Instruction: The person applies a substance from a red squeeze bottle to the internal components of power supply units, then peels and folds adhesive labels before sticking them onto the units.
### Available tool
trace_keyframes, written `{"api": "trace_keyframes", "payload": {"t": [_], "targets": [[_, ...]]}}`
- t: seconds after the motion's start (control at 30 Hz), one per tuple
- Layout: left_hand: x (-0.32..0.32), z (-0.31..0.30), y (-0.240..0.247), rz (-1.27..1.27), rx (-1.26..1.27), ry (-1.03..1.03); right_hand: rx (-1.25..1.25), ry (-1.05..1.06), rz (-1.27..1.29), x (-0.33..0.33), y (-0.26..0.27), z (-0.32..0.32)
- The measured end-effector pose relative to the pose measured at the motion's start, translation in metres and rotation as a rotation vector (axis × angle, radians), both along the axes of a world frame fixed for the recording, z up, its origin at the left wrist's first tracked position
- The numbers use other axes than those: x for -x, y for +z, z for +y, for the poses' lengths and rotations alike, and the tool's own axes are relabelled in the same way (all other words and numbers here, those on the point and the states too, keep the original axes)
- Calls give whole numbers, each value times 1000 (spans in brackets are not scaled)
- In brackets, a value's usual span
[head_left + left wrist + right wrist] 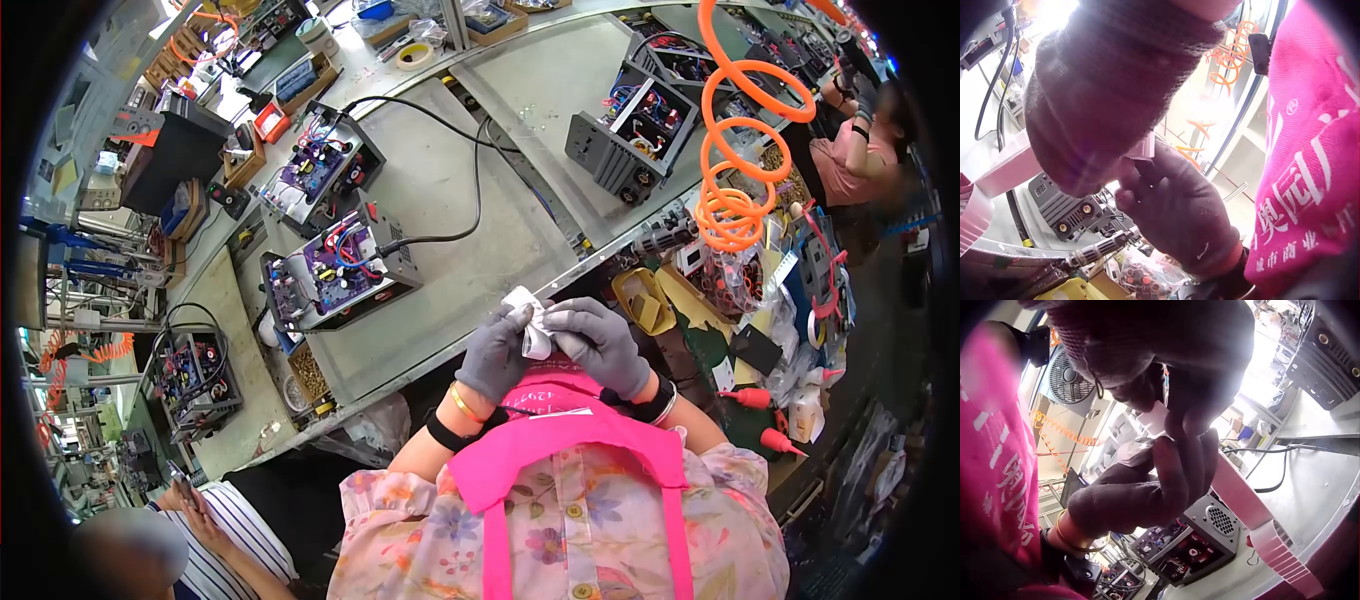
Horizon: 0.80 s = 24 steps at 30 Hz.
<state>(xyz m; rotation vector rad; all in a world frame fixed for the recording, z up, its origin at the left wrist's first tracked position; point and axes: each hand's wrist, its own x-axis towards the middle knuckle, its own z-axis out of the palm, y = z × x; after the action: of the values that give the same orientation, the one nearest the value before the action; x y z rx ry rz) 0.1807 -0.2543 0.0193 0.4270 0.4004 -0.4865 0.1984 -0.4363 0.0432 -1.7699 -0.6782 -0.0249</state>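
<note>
A white looped strip is held between both gloved hands in front of the pink apron. My left hand, in a grey glove, pinches its left side, and my right hand grips its right side with thumb and fingers. The left wrist view shows the pale strip running out beside my left hand, with my right hand touching fingertips close by. In the right wrist view a ribbed end of the strip hangs past my left hand; my right hand covers the part between the fingers.
Open-cased electronic units with cables stand on the grey bench, another further right. An orange coiled hose hangs at right, above cluttered parts and a yellow bin. Other people are at the lower left and upper right.
</note>
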Motion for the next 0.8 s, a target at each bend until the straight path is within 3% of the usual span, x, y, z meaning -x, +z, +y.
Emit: {"api": "trace_keyframes", "payload": {"t": [0.03, 0.1, 0.3, 0.43, 0.53, 0.8], "targets": [[0, 1, -2, -5, 2, -14, 5, -22, -19, -2, -1, 0], [1, 1, -4, -13, 8, -41, -90, -101, 191, -5, -7, 2], [-2, -4, 9, 221, 168, 67, -366, -315, 529, -42, -21, 7], [-10, -8, 9, 158, 116, 159, -336, -250, 225, -39, -23, 5], [-10, -10, 7, 88, 43, 176, -66, -174, -7, -33, -7, -1], [-11, -19, -4, 131, 194, 257, 40, 14, 94, -24, 11, -8]]}}
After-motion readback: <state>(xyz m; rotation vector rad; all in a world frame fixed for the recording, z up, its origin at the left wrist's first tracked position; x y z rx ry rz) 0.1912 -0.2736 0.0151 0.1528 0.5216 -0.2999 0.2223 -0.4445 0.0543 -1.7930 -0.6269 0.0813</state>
